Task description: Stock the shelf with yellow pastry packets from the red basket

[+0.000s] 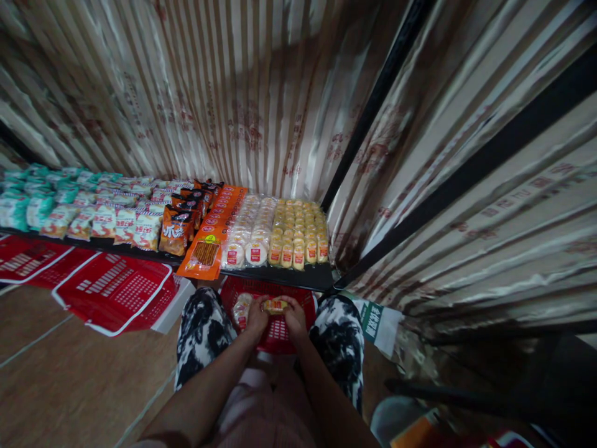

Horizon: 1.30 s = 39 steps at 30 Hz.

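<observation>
Between my two hands is a small yellow snack packet (275, 305) with a red label, held at both ends. My left hand (257, 318) closes on its left end, and my right hand (295, 317) grips the right end. Under them, between my knees, sits a red plastic basket (275, 342). White round wrapped snacks (241, 308) lie in its left part, beside my left hand. On the black shelf (289, 274) just ahead stand rows of similar yellow packets (301, 230) and white round packets (252, 230).
Further left along the shelf are orange flat bags (214, 230), orange-black bags (176, 230), white bags (125, 218) and teal bags (41, 186). Red baskets (116, 292) sit on the floor at left. Black posts (377, 102) and striped curtains (261, 93) stand behind and to the right.
</observation>
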Tool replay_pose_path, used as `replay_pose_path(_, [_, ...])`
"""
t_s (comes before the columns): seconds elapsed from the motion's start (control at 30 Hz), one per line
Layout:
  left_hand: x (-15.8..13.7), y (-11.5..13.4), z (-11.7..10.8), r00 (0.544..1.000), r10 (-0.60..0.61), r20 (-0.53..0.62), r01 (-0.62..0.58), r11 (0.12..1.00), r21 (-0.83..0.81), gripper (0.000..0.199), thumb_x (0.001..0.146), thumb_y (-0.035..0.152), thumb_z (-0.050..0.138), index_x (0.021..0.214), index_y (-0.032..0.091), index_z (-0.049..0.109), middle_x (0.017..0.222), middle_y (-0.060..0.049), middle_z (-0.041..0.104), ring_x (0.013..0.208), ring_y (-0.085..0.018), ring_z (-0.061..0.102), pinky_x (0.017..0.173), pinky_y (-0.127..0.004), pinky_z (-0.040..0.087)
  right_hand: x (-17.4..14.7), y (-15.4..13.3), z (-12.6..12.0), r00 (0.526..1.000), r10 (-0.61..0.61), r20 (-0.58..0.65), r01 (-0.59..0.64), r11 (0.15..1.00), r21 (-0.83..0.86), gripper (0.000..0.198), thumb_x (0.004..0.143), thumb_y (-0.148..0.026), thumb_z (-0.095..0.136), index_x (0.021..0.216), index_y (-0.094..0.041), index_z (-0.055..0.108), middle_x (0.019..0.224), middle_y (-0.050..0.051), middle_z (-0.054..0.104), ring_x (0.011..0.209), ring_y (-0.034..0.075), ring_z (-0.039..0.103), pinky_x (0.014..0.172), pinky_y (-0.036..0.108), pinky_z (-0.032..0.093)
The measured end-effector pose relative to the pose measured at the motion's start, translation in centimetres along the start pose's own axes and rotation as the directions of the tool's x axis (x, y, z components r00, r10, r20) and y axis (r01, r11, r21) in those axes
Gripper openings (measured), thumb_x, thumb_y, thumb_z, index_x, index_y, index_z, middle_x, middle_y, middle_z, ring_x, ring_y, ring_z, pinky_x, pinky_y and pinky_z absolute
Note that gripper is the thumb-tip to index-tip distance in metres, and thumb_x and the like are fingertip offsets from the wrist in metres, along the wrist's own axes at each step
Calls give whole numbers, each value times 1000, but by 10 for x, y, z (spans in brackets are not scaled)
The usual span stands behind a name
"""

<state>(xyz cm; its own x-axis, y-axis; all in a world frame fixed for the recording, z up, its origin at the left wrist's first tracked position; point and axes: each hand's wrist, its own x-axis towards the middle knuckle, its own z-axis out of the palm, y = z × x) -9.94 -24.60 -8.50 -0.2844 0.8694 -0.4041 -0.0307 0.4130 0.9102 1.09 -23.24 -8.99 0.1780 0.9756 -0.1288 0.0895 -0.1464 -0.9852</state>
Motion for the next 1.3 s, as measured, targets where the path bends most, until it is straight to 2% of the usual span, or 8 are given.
replay_pose_path(0.13, [5, 4, -1, 998, 58, -10, -57, 998, 32, 44, 59, -4, 46, 94, 17, 62, 95, -4, 65, 95, -15, 59, 91, -30, 44, -5, -8, -4, 999, -32, 26, 37, 975, -221, 28, 64, -20, 45, 84, -21, 64, 87, 4, 68, 81, 18, 63, 76, 31, 50])
replay_pose_path(0.27, [6, 14, -3, 993, 122, 11, -122, 987, 104, 41, 60, -5, 43, 89, 15, 62, 97, -5, 62, 96, -14, 58, 90, -27, 44, -9, -15, -8, 989, -136, 60, 148, 869, -473, 25, 69, -22, 48, 89, -20, 63, 93, 6, 66, 91, 19, 60, 86, 31, 44])
replay_pose_path(0.5, [0, 37, -3, 952, 280, 119, -303, 916, 263, 42, 56, -9, 42, 83, 16, 63, 94, -3, 60, 93, -12, 56, 91, -26, 42, -11, -18, -14, 958, -172, 229, 284, 681, -675, 22, 76, -32, 53, 92, -17, 59, 94, 8, 65, 90, 20, 58, 80, 28, 41])
replay_pose_path(0.63, [-3, 43, 0, 921, 343, 184, -384, 878, 287, 44, 57, -8, 42, 86, 17, 64, 95, -3, 60, 94, -12, 56, 91, -26, 42, -13, -21, -17, 945, -194, 263, 327, 582, -745, 27, 80, -36, 48, 95, -17, 60, 95, 9, 65, 90, 22, 57, 80, 30, 40])
replay_pose_path(0.8, [-5, 49, 4, 894, 384, 230, -441, 843, 307, 44, 60, -5, 44, 92, 18, 63, 98, -4, 60, 97, -14, 55, 94, -29, 41, -15, -25, -19, 936, -201, 289, 352, 565, -746, 34, 79, -30, 49, 110, -19, 56, 100, 7, 65, 91, 21, 58, 81, 28, 41])
replay_pose_path(0.93, [-7, 55, 8, 878, 413, 243, -471, 834, 288, 45, 61, -5, 43, 95, 18, 63, 102, -4, 59, 101, -14, 54, 96, -29, 40, -17, -31, -21, 945, -191, 267, 328, 540, -775, 35, 79, -28, 48, 111, -18, 57, 98, 9, 64, 91, 22, 57, 83, 31, 41])
replay_pose_path(1.1, [-11, 66, 14, 849, 469, 241, -521, 817, 246, 56, 62, -6, 41, 112, 18, 55, 110, -6, 54, 106, -15, 51, 98, -29, 39, -21, -41, -22, 948, -291, 131, 278, 552, -786, 37, 79, -30, 48, 111, -13, 56, 97, 11, 61, 91, 23, 55, 82, 31, 42])
replay_pose_path(1.3, [-22, 87, 21, 841, 497, 215, -539, 807, 241, 39, 71, 2, 43, 106, 14, 54, 104, -8, 54, 97, -15, 53, 88, -30, 45, -18, -52, -28, 951, -310, -14, 188, 610, -770, 37, 80, -37, 47, 107, -15, 58, 95, 9, 61, 79, 19, 58, 72, 29, 44])
